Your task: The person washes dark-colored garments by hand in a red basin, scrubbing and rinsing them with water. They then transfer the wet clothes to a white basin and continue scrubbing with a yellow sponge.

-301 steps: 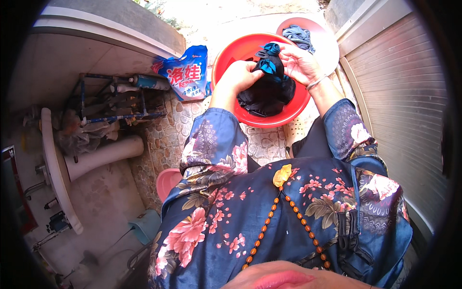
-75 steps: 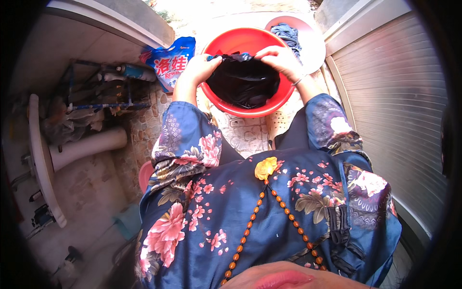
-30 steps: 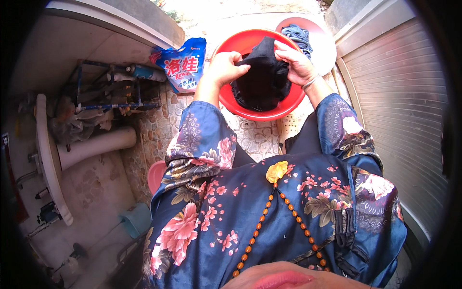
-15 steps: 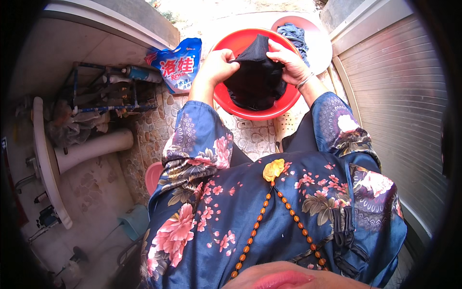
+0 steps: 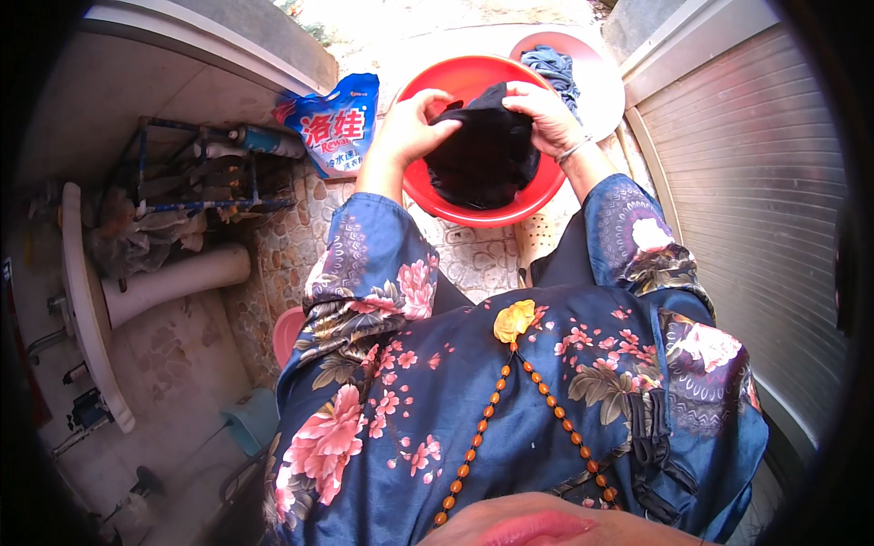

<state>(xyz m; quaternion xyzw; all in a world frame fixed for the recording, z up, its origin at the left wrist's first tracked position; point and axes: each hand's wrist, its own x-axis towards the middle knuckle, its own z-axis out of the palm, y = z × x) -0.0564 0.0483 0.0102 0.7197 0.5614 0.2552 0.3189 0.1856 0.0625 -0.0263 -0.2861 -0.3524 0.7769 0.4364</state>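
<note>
A black cloth garment (image 5: 482, 159), part of it finely ribbed in the earlier view, lies bunched in a red basin (image 5: 487, 218). My right hand (image 5: 546, 118) pinches its upper right edge between thumb and fingers. At the upper left edge is my left hand (image 5: 414, 132), thumb and forefinger spread apart, the thumb against the cloth. Its other fingers are partly hidden. What lies under the garment in the basin cannot be seen.
Left of the basin stands a blue detergent bag (image 5: 341, 127). Behind it on the right, a pale round basin (image 5: 601, 91) holds blue-grey cloth (image 5: 555, 73). A ribbed panel (image 5: 756, 164) rises at right; a white washbasin (image 5: 86, 300) and a blue rack (image 5: 196, 205) are at left.
The garment's raised top edge has dropped and folded down into the basin. My left thumb and forefinger have parted from their pinch; my right hand keeps its hold, slightly lower.
</note>
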